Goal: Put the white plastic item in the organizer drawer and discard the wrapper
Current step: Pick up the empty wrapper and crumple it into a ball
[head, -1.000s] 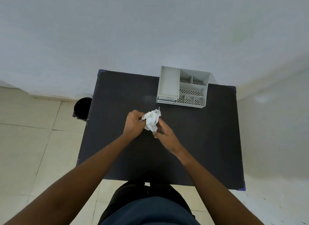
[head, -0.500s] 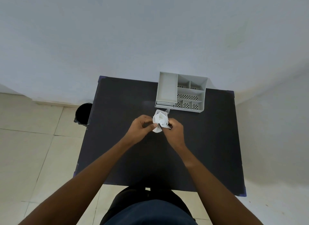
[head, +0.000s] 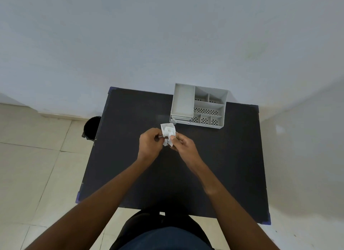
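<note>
Both hands hold a crumpled white wrapper (head: 168, 133) above the middle of the black table (head: 130, 166). My left hand (head: 150, 143) pinches its left side and my right hand (head: 183, 145) pinches its right side. The wrapper is partly spread apart, and a white shape shows inside it; I cannot tell its outline. The grey organizer (head: 200, 105) stands at the table's far edge, just beyond the hands, with its small drawer (head: 180, 119) at the near-left corner.
A black bin (head: 91, 127) stands on the tiled floor just left of the table's far-left corner. A pale wall runs behind the table. My legs are at the near edge.
The hands moved up toward the organizer and worked the wrapper, which went from a crumpled ball to partly spread apart. The camera view shifted slightly.
</note>
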